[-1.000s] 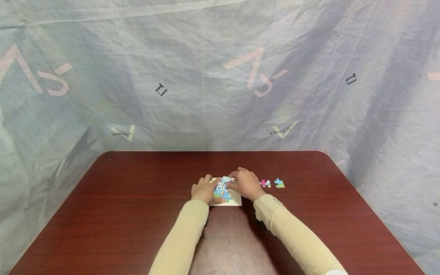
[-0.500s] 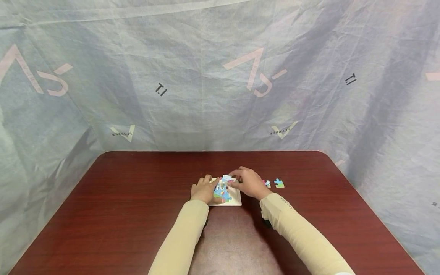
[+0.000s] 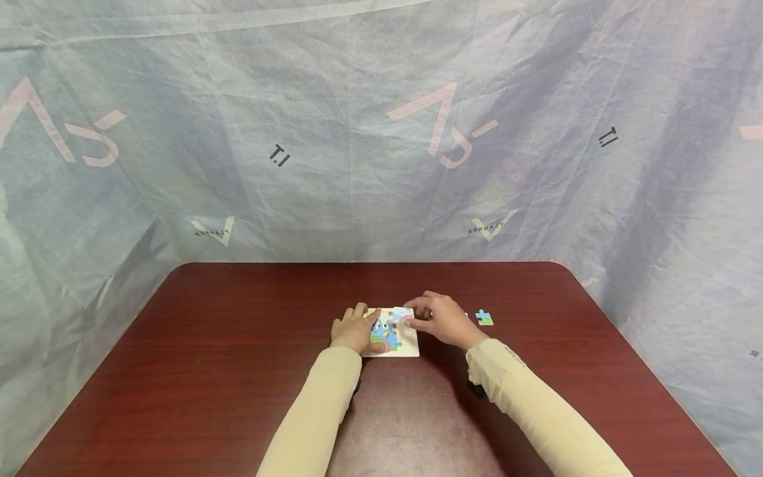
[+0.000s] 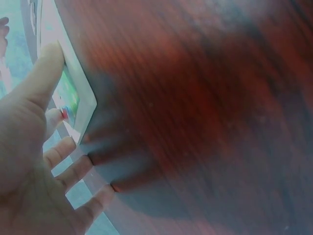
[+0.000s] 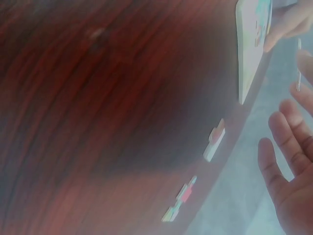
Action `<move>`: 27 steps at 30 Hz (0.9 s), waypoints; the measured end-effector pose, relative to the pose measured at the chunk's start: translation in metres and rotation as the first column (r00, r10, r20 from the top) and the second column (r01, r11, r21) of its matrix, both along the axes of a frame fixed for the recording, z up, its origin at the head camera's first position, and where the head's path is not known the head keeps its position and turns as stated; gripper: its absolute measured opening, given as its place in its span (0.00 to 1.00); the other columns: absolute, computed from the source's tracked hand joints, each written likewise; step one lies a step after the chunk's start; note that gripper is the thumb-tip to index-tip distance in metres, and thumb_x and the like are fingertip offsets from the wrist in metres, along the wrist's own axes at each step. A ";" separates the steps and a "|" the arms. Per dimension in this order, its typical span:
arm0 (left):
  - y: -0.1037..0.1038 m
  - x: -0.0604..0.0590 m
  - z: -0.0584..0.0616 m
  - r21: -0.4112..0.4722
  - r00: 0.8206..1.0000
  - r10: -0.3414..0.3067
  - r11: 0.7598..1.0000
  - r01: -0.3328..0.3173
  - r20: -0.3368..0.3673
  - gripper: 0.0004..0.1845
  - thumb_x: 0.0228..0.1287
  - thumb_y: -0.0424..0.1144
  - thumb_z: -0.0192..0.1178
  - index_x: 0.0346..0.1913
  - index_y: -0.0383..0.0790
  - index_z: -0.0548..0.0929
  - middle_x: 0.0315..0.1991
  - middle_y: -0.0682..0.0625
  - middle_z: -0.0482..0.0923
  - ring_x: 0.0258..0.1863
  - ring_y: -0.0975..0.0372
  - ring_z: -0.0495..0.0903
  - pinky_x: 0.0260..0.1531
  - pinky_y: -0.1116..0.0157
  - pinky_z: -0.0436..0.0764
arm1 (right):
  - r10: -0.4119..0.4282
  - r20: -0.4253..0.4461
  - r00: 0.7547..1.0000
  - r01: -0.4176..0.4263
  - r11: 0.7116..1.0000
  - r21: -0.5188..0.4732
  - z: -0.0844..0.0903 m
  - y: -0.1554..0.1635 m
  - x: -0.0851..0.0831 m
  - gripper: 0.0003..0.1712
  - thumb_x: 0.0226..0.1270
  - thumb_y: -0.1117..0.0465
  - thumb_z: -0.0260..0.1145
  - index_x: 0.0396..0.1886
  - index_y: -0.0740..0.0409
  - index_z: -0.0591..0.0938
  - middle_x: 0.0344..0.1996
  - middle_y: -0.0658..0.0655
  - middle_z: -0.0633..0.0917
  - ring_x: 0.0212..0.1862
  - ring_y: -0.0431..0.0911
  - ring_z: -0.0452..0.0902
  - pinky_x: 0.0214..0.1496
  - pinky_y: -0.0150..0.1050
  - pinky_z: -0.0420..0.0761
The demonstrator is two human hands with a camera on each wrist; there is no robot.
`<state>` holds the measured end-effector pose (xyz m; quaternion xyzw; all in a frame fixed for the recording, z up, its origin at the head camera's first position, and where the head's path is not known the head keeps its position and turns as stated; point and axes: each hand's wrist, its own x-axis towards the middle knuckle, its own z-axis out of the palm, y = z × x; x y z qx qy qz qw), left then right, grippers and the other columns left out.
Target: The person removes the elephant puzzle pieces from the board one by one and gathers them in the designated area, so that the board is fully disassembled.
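Note:
A small jigsaw puzzle board with a pale frame lies on the table, its picture of a blue cartoon character partly filled in on the left. My left hand rests at the board's left side, fingers spread and fairly straight; in the left wrist view its thumb lies across the board's edge. Over the board's upper right, my right hand pinches a light blue puzzle piece between thumb and forefinger. That puzzle piece appears edge-on in the right wrist view, raised off the board, other fingers held apart.
Right of the board lies a blue and green puzzle piece. Loose pieces also show in the right wrist view; in the head view my right hand mostly covers one. The dark red table backs onto a grey cloth.
My right hand has shifted right with the light blue piece, from the board's top middle to its upper right corner, covering a loose pink piece. The left hand stays put.

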<state>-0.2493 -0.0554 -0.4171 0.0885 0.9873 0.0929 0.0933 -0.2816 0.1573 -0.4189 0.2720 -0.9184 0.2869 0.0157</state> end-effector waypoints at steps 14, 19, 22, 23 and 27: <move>0.000 0.001 -0.001 0.003 1.000 -0.005 1.000 0.005 -0.019 0.45 0.61 0.60 0.70 0.78 0.51 0.66 0.71 0.47 0.63 0.67 0.51 0.65 0.59 0.49 0.72 | 0.012 -0.041 0.999 -0.012 1.000 -0.015 -0.001 0.031 0.002 0.18 0.66 0.54 0.75 0.53 0.54 0.88 0.33 0.53 0.80 0.32 0.39 0.72 0.34 0.37 0.75; -0.001 -0.002 -0.006 0.009 1.000 -0.011 1.000 0.011 -0.028 0.45 0.60 0.60 0.70 0.78 0.51 0.66 0.70 0.47 0.64 0.67 0.51 0.65 0.57 0.49 0.72 | 0.012 -0.049 0.999 -0.012 1.000 -0.008 -0.001 0.038 0.005 0.18 0.64 0.55 0.76 0.52 0.55 0.89 0.32 0.53 0.79 0.32 0.41 0.73 0.35 0.36 0.75; -0.001 0.000 -0.004 0.012 1.000 -0.010 1.000 0.010 -0.029 0.45 0.61 0.59 0.70 0.78 0.50 0.66 0.70 0.46 0.64 0.67 0.51 0.65 0.58 0.49 0.72 | 0.019 -0.052 0.998 -0.018 1.000 0.016 -0.001 0.043 0.008 0.18 0.65 0.54 0.75 0.52 0.56 0.89 0.32 0.53 0.79 0.33 0.43 0.73 0.35 0.37 0.75; -0.001 0.002 -0.002 0.012 1.000 -0.009 1.000 0.010 -0.025 0.45 0.61 0.59 0.70 0.78 0.50 0.66 0.71 0.46 0.63 0.67 0.51 0.65 0.58 0.49 0.72 | 0.022 -0.053 0.998 -0.021 1.000 0.022 -0.001 0.044 0.008 0.18 0.65 0.55 0.75 0.52 0.56 0.89 0.32 0.52 0.79 0.33 0.44 0.74 0.35 0.37 0.74; -0.001 0.001 -0.004 0.018 1.000 -0.009 1.000 0.009 -0.030 0.45 0.61 0.59 0.70 0.78 0.50 0.66 0.71 0.46 0.63 0.67 0.50 0.65 0.59 0.49 0.71 | 0.032 -0.054 0.998 -0.030 0.998 0.047 -0.002 0.051 0.011 0.19 0.65 0.56 0.75 0.52 0.58 0.89 0.31 0.51 0.78 0.33 0.44 0.74 0.34 0.37 0.74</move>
